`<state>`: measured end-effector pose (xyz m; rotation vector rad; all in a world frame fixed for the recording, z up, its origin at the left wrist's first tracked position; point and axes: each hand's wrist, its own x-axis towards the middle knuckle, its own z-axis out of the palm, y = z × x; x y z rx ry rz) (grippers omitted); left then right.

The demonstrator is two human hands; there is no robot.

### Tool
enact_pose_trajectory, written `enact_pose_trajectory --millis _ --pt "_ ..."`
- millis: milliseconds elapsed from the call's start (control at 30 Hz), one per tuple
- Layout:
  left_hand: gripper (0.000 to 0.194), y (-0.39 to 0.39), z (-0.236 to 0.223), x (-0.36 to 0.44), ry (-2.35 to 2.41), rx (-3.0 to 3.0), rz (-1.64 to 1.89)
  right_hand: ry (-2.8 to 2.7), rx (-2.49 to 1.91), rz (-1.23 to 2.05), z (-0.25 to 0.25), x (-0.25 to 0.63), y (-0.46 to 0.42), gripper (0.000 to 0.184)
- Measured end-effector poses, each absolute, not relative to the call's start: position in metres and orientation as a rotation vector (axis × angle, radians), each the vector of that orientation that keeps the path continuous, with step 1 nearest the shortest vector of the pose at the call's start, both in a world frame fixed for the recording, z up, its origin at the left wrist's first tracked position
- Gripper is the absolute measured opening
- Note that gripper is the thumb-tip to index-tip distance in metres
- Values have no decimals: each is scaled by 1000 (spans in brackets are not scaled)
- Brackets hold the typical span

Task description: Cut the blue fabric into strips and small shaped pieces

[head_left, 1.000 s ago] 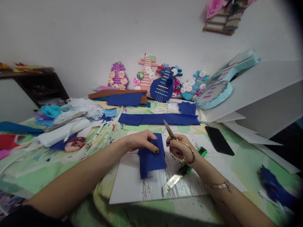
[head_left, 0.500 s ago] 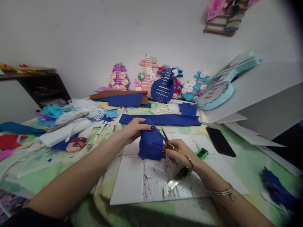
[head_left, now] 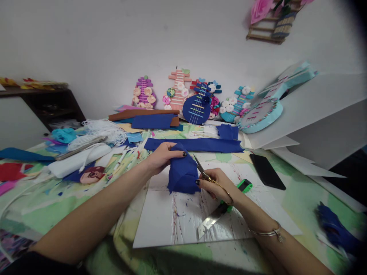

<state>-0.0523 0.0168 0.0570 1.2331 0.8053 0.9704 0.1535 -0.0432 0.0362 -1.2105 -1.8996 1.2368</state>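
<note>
My left hand pinches the top of a folded piece of dark blue fabric and holds it up above a white board. My right hand is closed on gold-handled scissors, whose blades point up and left beside the fabric's right edge. A utility knife with a green handle and a bare blade lies on the board just under my right wrist.
A long blue fabric strip lies behind my hands. A black phone rests to the right. Small decorated craft guitars lean on the wall. White cord, a white roll and coloured scraps crowd the left. Blue scraps sit far right.
One second ago the blue fabric lay flat on the board under my left fingers with the scissors raised. My left hand has since lifted it upright, and the scissors came down beside it.
</note>
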Motion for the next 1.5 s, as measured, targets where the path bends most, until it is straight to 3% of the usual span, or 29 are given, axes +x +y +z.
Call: enact_pose_trajectory --millis 1500 --pt "17 18 56 -52 788 1188 985 -1905 -1411 998 37 150 -44 35"
